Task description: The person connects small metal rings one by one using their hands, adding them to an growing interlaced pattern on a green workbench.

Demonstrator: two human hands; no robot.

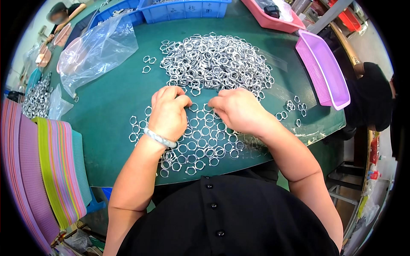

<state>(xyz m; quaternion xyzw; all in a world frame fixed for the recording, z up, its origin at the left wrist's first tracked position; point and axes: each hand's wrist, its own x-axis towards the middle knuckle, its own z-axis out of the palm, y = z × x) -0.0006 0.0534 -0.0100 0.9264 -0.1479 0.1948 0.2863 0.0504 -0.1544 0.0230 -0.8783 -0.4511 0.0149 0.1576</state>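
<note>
Green worktop (106,106) carries big ring heap (215,59). Just below heap, flat-laid rings (200,149). Left hand (168,113) and right hand (237,109) curled narrow over them, fingertips pinching rings beside heap's near edge.

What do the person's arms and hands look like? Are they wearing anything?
Both arms are bare, with no sleeves reaching the forearms and no gloves. The left hand has a pale, smooth bangle around the wrist. The right hand shows no ring, watch or band. Below, the person wears a black top with a row of small black buttons down the front.
</note>
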